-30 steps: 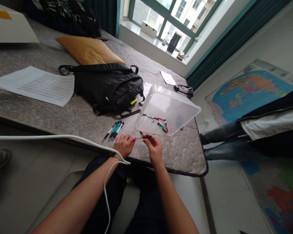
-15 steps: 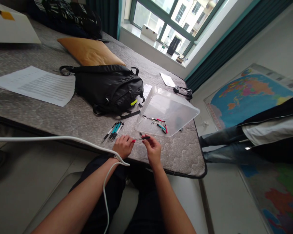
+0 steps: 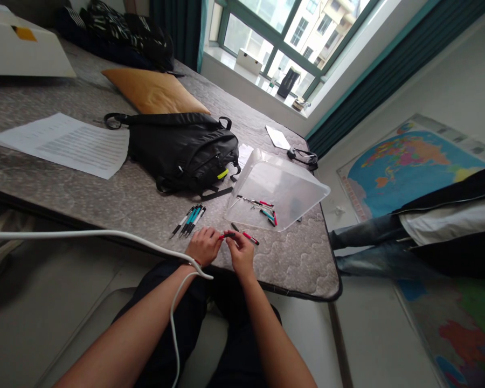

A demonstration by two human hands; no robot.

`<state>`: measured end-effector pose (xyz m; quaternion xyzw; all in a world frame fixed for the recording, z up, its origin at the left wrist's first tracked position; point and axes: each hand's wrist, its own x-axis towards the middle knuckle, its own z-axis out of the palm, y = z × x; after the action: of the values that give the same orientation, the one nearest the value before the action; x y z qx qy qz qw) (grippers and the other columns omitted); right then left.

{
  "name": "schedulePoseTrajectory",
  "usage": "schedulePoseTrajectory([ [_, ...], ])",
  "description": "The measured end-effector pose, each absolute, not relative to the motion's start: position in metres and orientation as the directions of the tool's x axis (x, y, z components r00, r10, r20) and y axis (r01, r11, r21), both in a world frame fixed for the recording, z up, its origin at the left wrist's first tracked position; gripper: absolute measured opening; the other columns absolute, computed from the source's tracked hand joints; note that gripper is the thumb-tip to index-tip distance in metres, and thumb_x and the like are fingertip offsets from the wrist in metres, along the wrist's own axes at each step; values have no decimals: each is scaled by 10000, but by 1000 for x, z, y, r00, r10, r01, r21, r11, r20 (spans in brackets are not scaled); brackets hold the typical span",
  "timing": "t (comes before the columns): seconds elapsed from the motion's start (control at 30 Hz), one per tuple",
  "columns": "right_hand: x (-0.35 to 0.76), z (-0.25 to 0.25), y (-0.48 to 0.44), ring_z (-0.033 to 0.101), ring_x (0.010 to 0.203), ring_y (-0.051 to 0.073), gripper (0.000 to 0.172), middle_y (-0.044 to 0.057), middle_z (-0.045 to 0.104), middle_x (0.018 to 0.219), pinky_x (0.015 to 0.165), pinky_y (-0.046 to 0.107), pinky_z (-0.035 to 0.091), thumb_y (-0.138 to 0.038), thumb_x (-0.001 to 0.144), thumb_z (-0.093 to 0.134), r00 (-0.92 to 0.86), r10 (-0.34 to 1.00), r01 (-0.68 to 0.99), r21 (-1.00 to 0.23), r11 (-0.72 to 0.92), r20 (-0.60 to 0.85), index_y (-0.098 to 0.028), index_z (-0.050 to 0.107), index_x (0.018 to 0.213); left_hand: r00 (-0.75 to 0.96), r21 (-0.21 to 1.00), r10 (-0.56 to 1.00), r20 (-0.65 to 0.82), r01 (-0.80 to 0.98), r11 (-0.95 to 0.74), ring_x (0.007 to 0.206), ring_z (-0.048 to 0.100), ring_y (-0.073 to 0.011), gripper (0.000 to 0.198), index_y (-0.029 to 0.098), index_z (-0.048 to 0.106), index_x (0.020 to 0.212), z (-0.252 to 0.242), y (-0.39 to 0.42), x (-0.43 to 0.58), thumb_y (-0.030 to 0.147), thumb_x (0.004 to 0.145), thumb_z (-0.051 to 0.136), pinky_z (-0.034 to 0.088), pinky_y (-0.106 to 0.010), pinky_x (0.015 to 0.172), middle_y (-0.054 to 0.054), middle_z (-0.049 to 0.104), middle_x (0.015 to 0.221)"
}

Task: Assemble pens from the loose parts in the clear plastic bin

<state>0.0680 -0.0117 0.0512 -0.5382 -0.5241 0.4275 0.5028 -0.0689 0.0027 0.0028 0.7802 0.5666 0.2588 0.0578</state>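
My left hand (image 3: 204, 245) is closed on the red end of a pen (image 3: 227, 235). At the pen's black end, my right hand (image 3: 241, 253) pinches it between thumb and fingers, so both hands meet around this small thing. Just beyond my right hand lie a red-and-black pen piece (image 3: 250, 238) and a short black piece (image 3: 235, 227). Left of my hands, several teal, white and black pens (image 3: 191, 220) lie side by side. A clear plastic bin (image 3: 295, 186) rests tipped with its opening towards me, and loose pen parts (image 3: 269, 211) lie inside it.
The grey quilted mattress (image 3: 145, 202) carries a black backpack (image 3: 181, 153), a printed sheet (image 3: 76, 143) and a tan padded envelope (image 3: 157, 89). A white cable (image 3: 125, 231) crosses my left wrist. Another person's legs (image 3: 364, 234) are at the right, beside a wall map (image 3: 412, 156).
My right hand has moved left and closer to my left hand. The long thin pen part between them is largely covered now, and the red-and-black piece on the mattress has come into view.
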Motion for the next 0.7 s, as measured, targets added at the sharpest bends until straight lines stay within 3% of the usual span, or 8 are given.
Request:
schedulePoseTrajectory([
  [0.37, 63, 44, -9, 671, 1028, 227, 247, 80, 728, 1065, 920, 378, 535, -323, 820, 674, 81, 996, 126, -991, 39, 49, -192, 712, 1025, 228, 375, 912, 341, 857, -354, 929, 533, -251, 305, 219, 636, 968, -1, 4, -69, 366, 973, 370, 342, -379, 756, -98, 630, 963],
  [0.6, 64, 31, -3, 695, 881, 213, 283, 72, 733, 901, 883, 376, 540, -379, 721, 779, 176, 984, -53, -999, 4, -5, -181, 624, 852, 250, 319, 905, 345, 875, -363, 923, 538, -249, 294, 231, 638, 952, 2, 3, -68, 359, 972, 374, 344, -373, 748, -87, 634, 953],
  [0.7, 66, 20, 1, 680, 815, 198, 342, 40, 708, 840, 793, 344, 555, -397, 684, 806, 204, 976, -166, -985, -37, -71, -188, 623, 883, 269, 303, 900, 342, 876, -376, 939, 540, -252, 279, 239, 643, 937, 1, 4, -67, 365, 962, 395, 348, -373, 753, -88, 638, 971],
])
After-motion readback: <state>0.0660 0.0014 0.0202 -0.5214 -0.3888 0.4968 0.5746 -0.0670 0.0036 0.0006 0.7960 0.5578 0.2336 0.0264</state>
